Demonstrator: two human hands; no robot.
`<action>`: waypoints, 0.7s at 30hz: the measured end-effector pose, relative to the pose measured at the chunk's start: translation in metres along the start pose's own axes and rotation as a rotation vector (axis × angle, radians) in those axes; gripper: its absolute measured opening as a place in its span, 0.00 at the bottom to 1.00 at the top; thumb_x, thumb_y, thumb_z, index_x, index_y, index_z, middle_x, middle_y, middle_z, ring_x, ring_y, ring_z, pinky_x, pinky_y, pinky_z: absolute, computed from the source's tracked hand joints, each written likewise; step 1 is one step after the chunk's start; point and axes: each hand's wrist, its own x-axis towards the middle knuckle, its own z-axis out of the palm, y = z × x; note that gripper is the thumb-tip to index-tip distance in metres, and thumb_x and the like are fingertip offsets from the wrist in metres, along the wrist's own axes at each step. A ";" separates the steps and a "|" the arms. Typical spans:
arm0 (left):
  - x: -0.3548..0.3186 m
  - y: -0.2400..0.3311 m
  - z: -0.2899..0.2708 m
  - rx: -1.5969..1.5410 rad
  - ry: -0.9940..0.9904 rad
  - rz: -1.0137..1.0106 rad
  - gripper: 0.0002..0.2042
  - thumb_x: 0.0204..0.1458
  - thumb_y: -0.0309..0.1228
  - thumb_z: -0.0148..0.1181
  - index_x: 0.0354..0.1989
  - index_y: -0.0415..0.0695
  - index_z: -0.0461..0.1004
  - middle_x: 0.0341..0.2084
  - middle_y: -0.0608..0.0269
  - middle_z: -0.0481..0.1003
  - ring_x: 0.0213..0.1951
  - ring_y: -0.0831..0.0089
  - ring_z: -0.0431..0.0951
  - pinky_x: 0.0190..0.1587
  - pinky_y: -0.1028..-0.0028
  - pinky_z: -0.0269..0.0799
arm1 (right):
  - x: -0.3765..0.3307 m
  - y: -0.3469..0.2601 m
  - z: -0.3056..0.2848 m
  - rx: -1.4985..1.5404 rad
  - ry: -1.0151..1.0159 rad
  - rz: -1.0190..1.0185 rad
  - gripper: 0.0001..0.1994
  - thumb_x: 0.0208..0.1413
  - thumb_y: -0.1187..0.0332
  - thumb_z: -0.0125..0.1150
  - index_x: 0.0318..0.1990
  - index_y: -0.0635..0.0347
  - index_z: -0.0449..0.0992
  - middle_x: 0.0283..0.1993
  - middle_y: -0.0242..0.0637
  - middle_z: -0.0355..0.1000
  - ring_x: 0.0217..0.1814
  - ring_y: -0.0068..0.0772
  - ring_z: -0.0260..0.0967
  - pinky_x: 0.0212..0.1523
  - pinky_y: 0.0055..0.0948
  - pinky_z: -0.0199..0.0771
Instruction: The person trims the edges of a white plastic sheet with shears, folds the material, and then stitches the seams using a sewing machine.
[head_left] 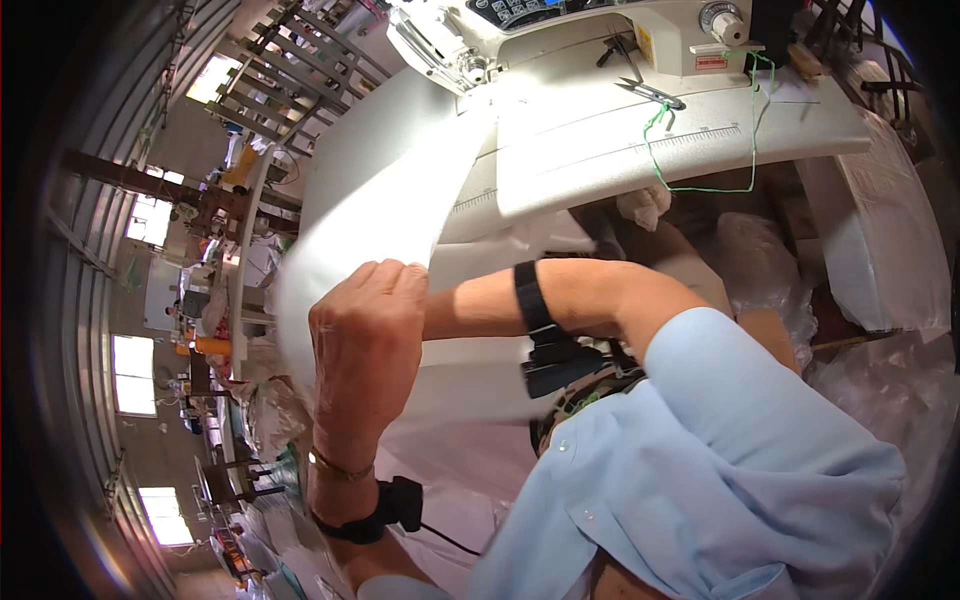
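Note:
A white sheet of fabric (pixel 380 190) stretches from under the head of a white sewing machine (pixel 655 35) toward me, over the left of the machine table and down its front. My left hand (pixel 368 345) is closed at the near part of this fabric, knuckles up, its fingertips out of sight. From the right, my right forearm (pixel 475 305) crosses in front of my body and runs behind the left hand. My right hand is hidden there, so its fingers do not show. Both wrists wear black straps.
Thread snips (pixel 655 95) tied to green thread (pixel 700 188) lie on the machine table (pixel 600 165), right of the needle. Clear plastic bags (pixel 765 265) sit below at right. A slatted wooden rack (pixel 290 75) stands at far left, with cluttered benches (pixel 245 260) along that side.

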 end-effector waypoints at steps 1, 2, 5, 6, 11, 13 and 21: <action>0.003 -0.002 -0.005 0.102 -0.066 0.063 0.03 0.44 0.21 0.57 0.25 0.37 0.70 0.20 0.55 0.69 0.25 0.61 0.73 0.29 0.67 0.69 | 0.004 -0.002 0.003 -0.022 0.027 0.014 0.30 0.50 0.65 0.63 0.59 0.68 0.60 0.55 0.55 0.68 0.58 0.50 0.65 0.59 0.40 0.65; 0.004 -0.003 -0.006 0.205 -0.128 0.120 0.04 0.41 0.23 0.57 0.24 0.40 0.68 0.19 0.57 0.67 0.26 0.63 0.73 0.29 0.65 0.69 | 0.001 -0.003 0.006 -0.047 0.052 0.013 0.29 0.50 0.65 0.63 0.57 0.68 0.61 0.53 0.55 0.68 0.57 0.50 0.66 0.58 0.40 0.66; -0.008 -0.002 0.005 0.180 -0.206 0.176 0.03 0.41 0.24 0.56 0.25 0.41 0.68 0.21 0.59 0.66 0.27 0.65 0.72 0.30 0.67 0.69 | -0.018 -0.013 0.013 -0.112 0.140 -0.034 0.25 0.49 0.66 0.62 0.52 0.68 0.65 0.50 0.54 0.70 0.54 0.51 0.67 0.55 0.40 0.68; -0.017 0.001 0.015 0.151 -0.226 0.201 0.03 0.42 0.24 0.55 0.25 0.41 0.68 0.21 0.59 0.66 0.28 0.66 0.71 0.30 0.67 0.68 | -0.027 -0.016 0.016 -0.138 0.176 -0.071 0.23 0.48 0.66 0.62 0.51 0.67 0.66 0.49 0.53 0.71 0.54 0.51 0.68 0.54 0.40 0.68; -0.069 0.022 0.099 0.051 -0.156 0.109 0.02 0.45 0.27 0.51 0.26 0.44 0.67 0.22 0.60 0.67 0.28 0.65 0.71 0.30 0.67 0.68 | -0.085 -0.008 0.027 -0.281 0.380 -0.235 0.16 0.46 0.67 0.61 0.43 0.66 0.72 0.44 0.51 0.73 0.49 0.52 0.70 0.49 0.40 0.71; -0.085 0.031 0.133 -0.054 -0.058 -0.038 0.06 0.41 0.22 0.55 0.29 0.41 0.68 0.21 0.58 0.66 0.28 0.62 0.72 0.29 0.64 0.67 | -0.107 0.003 0.014 -0.349 0.458 -0.289 0.14 0.46 0.68 0.61 0.40 0.66 0.75 0.42 0.50 0.75 0.48 0.52 0.71 0.48 0.40 0.73; -0.106 0.057 0.204 -0.269 0.086 -0.352 0.04 0.48 0.22 0.55 0.32 0.40 0.70 0.22 0.54 0.69 0.27 0.56 0.73 0.28 0.61 0.67 | -0.167 -0.062 -0.114 -0.913 -0.156 0.419 0.13 0.56 0.62 0.54 0.37 0.61 0.80 0.35 0.51 0.77 0.39 0.51 0.77 0.42 0.44 0.77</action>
